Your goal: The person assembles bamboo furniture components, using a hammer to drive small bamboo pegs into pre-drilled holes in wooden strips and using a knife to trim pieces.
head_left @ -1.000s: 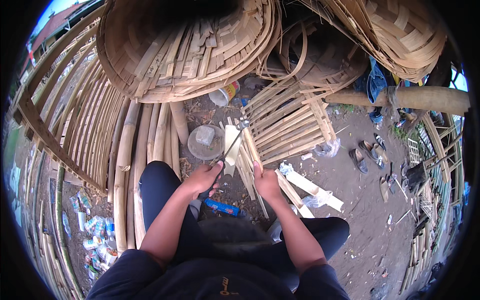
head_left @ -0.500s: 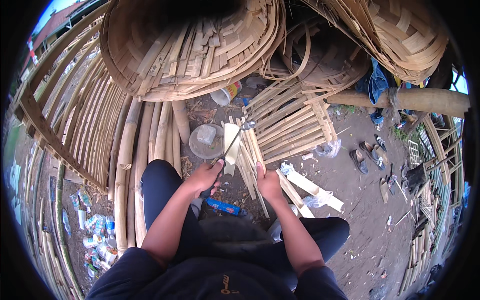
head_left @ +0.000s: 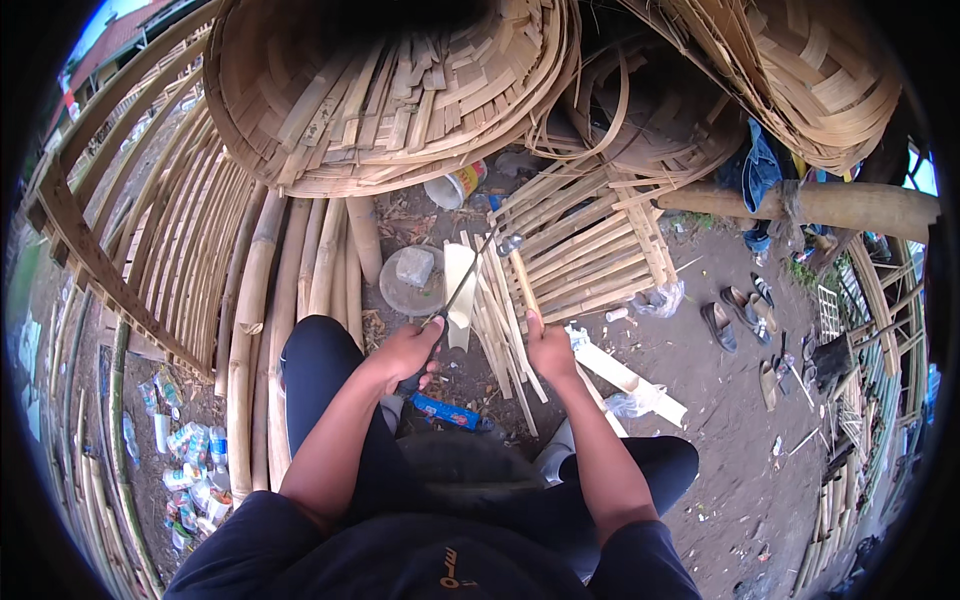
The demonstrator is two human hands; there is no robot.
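My left hand (head_left: 408, 355) is closed around the dark handle of a long, thin-bladed knife (head_left: 464, 287), its blade slanting up and away to the right. A hammer (head_left: 522, 281) with a pale wooden handle is gripped in my right hand (head_left: 550, 350). Its metal head lies just right of the knife's tip, with a small gap between them. Beneath the blade is a wide pale piece of split bamboo (head_left: 460, 270). A bundle of narrow bamboo strips (head_left: 497, 335) lies on the ground between my hands.
Large woven bamboo baskets (head_left: 480, 120) stand ahead. A slatted bamboo panel (head_left: 590, 250) lies beyond the hammer. Bamboo poles (head_left: 262, 300) and a slatted frame (head_left: 180, 240) are at the left. A stone (head_left: 415, 266) sits on a round block; shoes (head_left: 740, 315) lie at the right.
My right hand and the hammer have shifted right and slightly away from me. The hammer head has moved off the knife's blade toward the right. My left hand has hardly moved.
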